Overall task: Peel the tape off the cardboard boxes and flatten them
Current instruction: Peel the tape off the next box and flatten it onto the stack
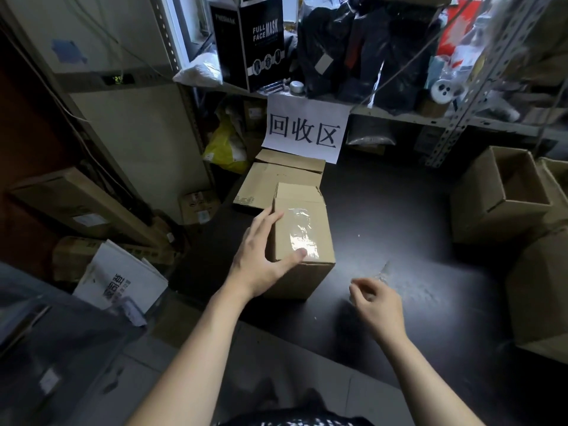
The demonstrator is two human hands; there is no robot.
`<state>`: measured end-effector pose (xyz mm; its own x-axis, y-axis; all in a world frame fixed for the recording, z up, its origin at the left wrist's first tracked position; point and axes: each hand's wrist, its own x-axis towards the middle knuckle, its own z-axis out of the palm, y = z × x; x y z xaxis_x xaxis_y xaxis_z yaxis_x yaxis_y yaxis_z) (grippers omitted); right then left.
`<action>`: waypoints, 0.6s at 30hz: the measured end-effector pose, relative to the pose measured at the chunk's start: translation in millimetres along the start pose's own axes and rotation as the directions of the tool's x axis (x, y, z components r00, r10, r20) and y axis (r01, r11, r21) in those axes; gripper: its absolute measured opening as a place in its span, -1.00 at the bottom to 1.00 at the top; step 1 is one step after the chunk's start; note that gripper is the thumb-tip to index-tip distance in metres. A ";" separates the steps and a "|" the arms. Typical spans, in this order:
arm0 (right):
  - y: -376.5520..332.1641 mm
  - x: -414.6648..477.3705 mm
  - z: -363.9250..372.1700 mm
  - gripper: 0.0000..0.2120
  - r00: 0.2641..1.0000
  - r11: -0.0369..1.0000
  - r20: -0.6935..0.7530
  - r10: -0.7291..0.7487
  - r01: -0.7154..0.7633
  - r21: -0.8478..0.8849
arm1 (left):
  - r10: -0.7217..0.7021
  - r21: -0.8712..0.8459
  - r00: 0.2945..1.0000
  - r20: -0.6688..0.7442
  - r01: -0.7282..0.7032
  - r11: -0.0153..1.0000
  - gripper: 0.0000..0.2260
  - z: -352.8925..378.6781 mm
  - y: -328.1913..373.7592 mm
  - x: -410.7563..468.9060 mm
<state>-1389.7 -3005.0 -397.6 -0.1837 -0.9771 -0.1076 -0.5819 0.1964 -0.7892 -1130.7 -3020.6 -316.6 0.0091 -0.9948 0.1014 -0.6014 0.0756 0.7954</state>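
A small cardboard box (307,279) stands on the dark table (399,216), with one top flap raised at the back. A patch of clear tape (302,235) shines on its top face. My left hand (258,256) holds the box at its near left corner, fingers along the left side and thumb on top by the tape. My right hand (378,305) hovers to the right of the box with its fingers curled. It seems to pinch a crumpled clear tape strip (384,270) that sticks up behind it.
Flattened cardboard (276,182) lies behind the small box, below a white paper sign (304,130). An open empty box (491,210) and another box (541,302) stand at the right. Metal shelving full of goods rises behind. Papers and boxes crowd the floor at left.
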 end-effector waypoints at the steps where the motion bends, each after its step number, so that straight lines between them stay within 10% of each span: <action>1: 7.7 -1.9 4.2 -0.91 1.000 0.995 0.015 -0.002 0.004 -0.102 | -0.001 0.005 1.000 -0.006 0.001 1.000 -0.21 0.7 -0.2 -0.6; 6: 28.0 -6.1 10.1 -0.63 0.995 0.849 0.068 0.068 -0.022 -0.528 | -0.021 -0.001 1.000 -0.004 0.021 1.000 -0.26 0.9 -1.2 -4.4; 18: 8.2 -12.3 8.6 -0.54 0.977 0.946 0.182 0.108 -0.045 -0.320 | -0.003 0.005 1.000 -0.011 0.003 1.000 -0.18 5.1 -4.4 -10.3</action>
<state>-1385.4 -2992.1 -408.0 -0.0981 -0.9488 -0.3001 -0.7959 0.2559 -0.5487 -1132.2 -3011.0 -324.2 0.0196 -0.9942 0.1059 -0.6057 0.0725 0.7924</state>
